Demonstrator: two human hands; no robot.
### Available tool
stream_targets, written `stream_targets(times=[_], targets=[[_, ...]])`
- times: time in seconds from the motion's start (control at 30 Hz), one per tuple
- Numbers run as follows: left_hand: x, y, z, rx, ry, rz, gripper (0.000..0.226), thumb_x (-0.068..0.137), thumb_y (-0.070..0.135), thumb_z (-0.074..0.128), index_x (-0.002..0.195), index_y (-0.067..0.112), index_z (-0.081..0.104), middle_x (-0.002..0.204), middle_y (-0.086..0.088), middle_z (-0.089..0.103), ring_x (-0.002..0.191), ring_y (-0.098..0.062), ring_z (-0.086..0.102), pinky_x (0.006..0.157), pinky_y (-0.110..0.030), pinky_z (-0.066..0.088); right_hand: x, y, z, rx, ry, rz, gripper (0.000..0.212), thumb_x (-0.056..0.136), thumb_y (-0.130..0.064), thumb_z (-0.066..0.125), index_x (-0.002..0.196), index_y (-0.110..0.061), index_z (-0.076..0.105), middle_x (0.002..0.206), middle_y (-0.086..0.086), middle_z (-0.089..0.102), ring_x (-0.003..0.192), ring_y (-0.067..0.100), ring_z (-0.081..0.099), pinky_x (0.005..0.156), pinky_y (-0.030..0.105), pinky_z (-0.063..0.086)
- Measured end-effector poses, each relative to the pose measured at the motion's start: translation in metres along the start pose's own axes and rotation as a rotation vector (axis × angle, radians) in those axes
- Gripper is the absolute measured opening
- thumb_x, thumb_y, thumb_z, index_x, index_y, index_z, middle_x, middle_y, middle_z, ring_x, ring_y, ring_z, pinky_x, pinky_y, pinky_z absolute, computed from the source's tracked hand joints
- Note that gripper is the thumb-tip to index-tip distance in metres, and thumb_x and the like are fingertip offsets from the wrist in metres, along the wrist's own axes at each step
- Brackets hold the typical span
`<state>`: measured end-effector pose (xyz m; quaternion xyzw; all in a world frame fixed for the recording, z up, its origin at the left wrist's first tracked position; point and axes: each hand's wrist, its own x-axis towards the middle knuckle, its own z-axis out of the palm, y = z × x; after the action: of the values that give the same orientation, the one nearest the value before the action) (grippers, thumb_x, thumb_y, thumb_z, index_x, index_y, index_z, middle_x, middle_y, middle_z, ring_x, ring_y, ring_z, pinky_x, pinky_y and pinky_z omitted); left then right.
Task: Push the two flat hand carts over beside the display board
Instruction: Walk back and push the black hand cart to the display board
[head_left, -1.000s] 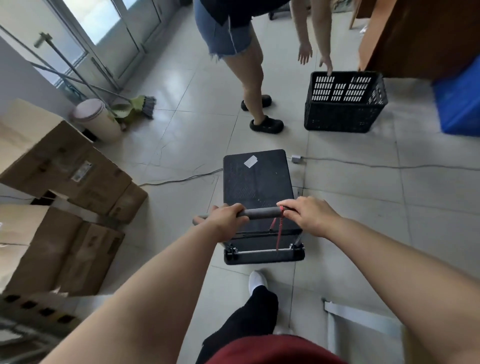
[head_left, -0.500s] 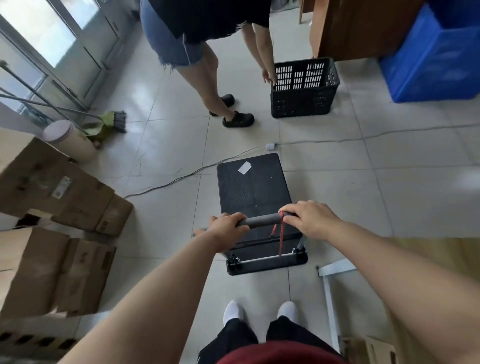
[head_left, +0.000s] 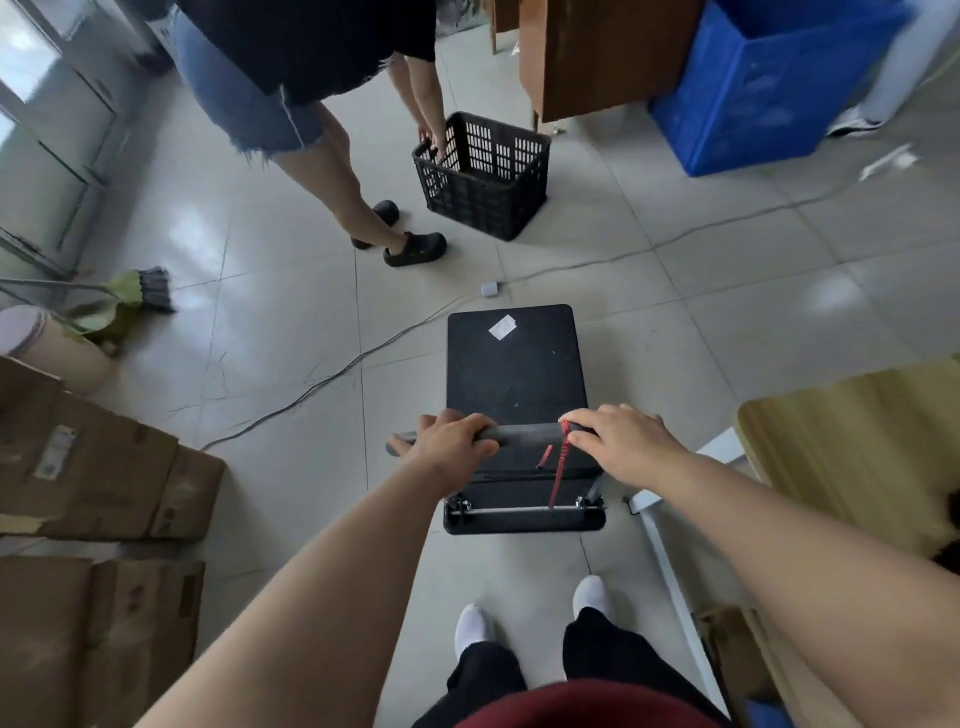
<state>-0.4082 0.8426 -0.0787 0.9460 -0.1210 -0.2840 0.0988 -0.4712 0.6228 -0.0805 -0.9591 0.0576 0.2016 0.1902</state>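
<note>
A black flat hand cart (head_left: 511, 364) stands on the tiled floor right in front of me, its deck bare except for a white sticker. Its grey handle bar (head_left: 524, 433) runs across the near end, with a red cord hanging from it. My left hand (head_left: 449, 441) grips the bar's left part and my right hand (head_left: 621, 441) grips its right end. I see only this one cart, and no display board is in view.
Another person (head_left: 311, 93) bends ahead, hands on a black slatted crate (head_left: 483, 176). A cable (head_left: 332, 374) crosses the floor before the cart. Cardboard boxes (head_left: 93, 467) stack at left, a wooden table (head_left: 857, 447) at right, a blue bin (head_left: 769, 88) and brown cabinet (head_left: 597, 57) beyond.
My view has swung to the right and the cart has turned with it. The other person has stepped closer, taken hold of the crate and tilted it. My feet now stand side by side.
</note>
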Motion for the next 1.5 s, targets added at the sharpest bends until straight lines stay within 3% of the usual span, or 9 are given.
stream_targets(times=[0.23,0.43,0.73,0.97,1.17,1.33,1.5], targets=[[0.021,-0.020,-0.020,0.117,0.064,0.113,0.030,0.096,0.044,0.038,0.123,0.046,0.050,0.130,0.001,0.045,0.124,-0.026,0.031,0.102,-0.058,0.024,0.000,-0.033,0.019,0.088,0.054,0.165,0.034,0.096,-0.048,0.033,0.126,-0.042,0.049,0.115,0.000,0.060,0.114,0.025,0.050,0.090,0.042,0.037],[0.062,-0.018,-0.039,0.237,0.046,0.228,0.031,0.098,0.044,0.035,0.126,0.041,0.046,0.126,-0.003,0.048,0.124,-0.029,0.033,0.104,-0.056,0.022,0.017,-0.042,0.021,0.111,0.154,0.261,0.036,0.099,-0.044,0.031,0.131,-0.038,0.046,0.121,0.005,0.058,0.115,0.029,0.050,0.090,0.041,0.039],[0.129,0.033,-0.065,0.263,-0.024,0.301,0.027,0.097,0.043,0.032,0.120,0.042,0.045,0.126,-0.001,0.046,0.119,-0.028,0.033,0.104,-0.060,0.017,0.059,0.005,-0.012,0.053,0.276,0.288,0.035,0.099,-0.042,0.034,0.132,-0.038,0.044,0.116,0.001,0.060,0.110,0.026,0.051,0.088,0.040,0.038],[0.186,0.051,-0.088,0.237,-0.012,0.369,0.024,0.098,0.044,0.032,0.117,0.043,0.046,0.132,0.002,0.043,0.128,-0.029,0.027,0.108,-0.065,0.007,0.104,0.020,-0.036,0.050,0.348,0.322,0.033,0.097,-0.040,0.038,0.128,-0.036,0.048,0.109,0.000,0.062,0.102,0.025,0.054,0.086,0.039,0.038],[0.250,0.073,-0.119,0.286,-0.058,0.485,0.024,0.099,0.046,0.031,0.117,0.040,0.046,0.127,0.002,0.046,0.126,-0.031,0.029,0.107,-0.068,0.006,0.147,0.034,-0.055,0.069,0.434,0.418,0.030,0.096,-0.041,0.042,0.124,-0.037,0.051,0.106,-0.002,0.062,0.102,0.025,0.056,0.086,0.040,0.040],[0.305,0.097,-0.143,0.350,-0.069,0.571,0.023,0.098,0.047,0.032,0.115,0.040,0.046,0.126,0.002,0.047,0.122,-0.030,0.032,0.106,-0.066,0.012,0.188,0.040,-0.083,0.157,0.406,0.568,0.030,0.095,-0.041,0.041,0.124,-0.040,0.050,0.113,-0.003,0.061,0.112,0.022,0.052,0.094,0.041,0.036],[0.360,0.125,-0.170,0.443,-0.107,0.719,0.026,0.098,0.047,0.033,0.120,0.040,0.046,0.127,0.001,0.047,0.124,-0.031,0.033,0.108,-0.067,0.007,0.217,0.039,-0.101,0.211,0.440,0.704,0.029,0.094,-0.039,0.044,0.122,-0.042,0.051,0.106,-0.004,0.061,0.108,0.022,0.053,0.091,0.041,0.037]])
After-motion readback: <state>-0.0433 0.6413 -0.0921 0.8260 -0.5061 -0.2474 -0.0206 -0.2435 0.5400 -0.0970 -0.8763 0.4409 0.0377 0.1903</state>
